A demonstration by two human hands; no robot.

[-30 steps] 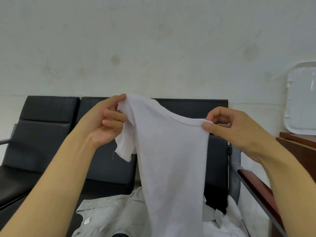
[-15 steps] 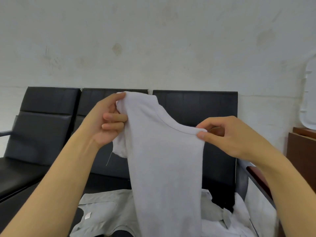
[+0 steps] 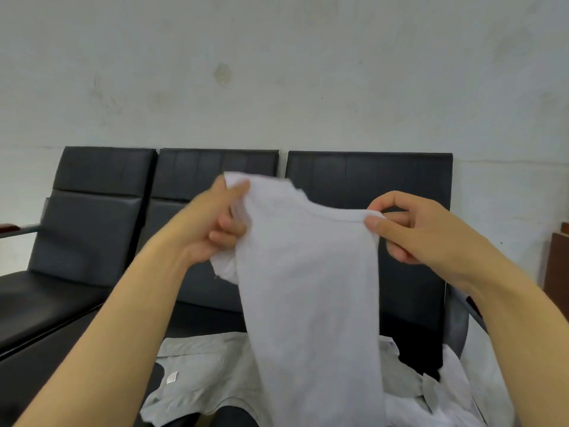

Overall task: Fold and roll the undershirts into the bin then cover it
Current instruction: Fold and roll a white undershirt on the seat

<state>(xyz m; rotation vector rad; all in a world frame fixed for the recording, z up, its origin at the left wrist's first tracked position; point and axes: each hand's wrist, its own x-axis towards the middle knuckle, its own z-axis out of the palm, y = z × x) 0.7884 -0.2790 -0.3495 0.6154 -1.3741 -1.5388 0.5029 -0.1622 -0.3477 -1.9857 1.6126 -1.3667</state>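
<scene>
Your left hand [image 3: 212, 229] and right hand [image 3: 421, 229] both have fingers clamped on the top edge of the white cotton undershirt [image 3: 311, 288], so it hangs flat below them, likely squaring it for folding. Grey crumpled garments [image 3: 197, 374] lie beneath on the black padded seat [image 3: 55, 306].

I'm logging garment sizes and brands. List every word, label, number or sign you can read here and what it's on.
No text can be read anywhere in this view.
Small white tag on the grey garment lying on the black seats: too small and blurred to read.
White undershirt held up by the left hand and right hand: no print or label showing.
Wall: stains only, no signs.
</scene>
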